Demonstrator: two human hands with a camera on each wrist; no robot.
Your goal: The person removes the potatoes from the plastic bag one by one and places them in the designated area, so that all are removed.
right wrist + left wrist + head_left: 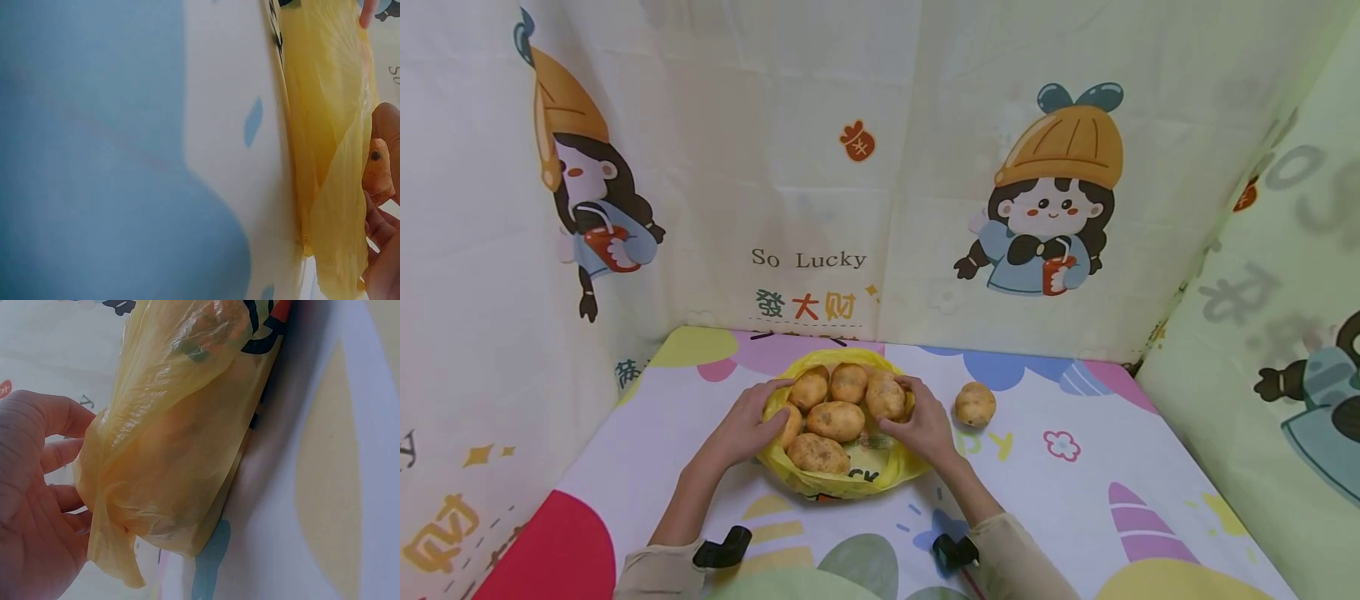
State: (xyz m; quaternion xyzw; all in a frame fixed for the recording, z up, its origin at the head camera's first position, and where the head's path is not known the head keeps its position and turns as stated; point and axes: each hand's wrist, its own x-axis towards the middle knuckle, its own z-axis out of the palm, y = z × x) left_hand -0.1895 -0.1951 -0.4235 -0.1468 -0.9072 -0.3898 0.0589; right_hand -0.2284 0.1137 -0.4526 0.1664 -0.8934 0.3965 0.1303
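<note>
A yellow plastic bag [891, 479] lies with its mouth spread, holding several potatoes [837, 422]. At its right side my right hand [931, 425] grips one potato [886, 397] between thumb and fingers, just inside the rim. The right wrist view shows part of that potato [378, 169] beyond the bag's side [337, 150]. On the opposite side, my left hand [748, 423] holds the rim, its thumb over the inside by a partly covered potato. In the left wrist view, bent fingers of the left hand [37, 481] touch the gathered bag [169, 469].
A single potato [975, 405] sits on the table to the right of the bag. The patterned tablecloth [1022, 500] reaches a printed cloth backdrop [910, 208] behind, with similar cloth on both sides. Black wrist camera mounts [724, 548] show near both sleeves.
</note>
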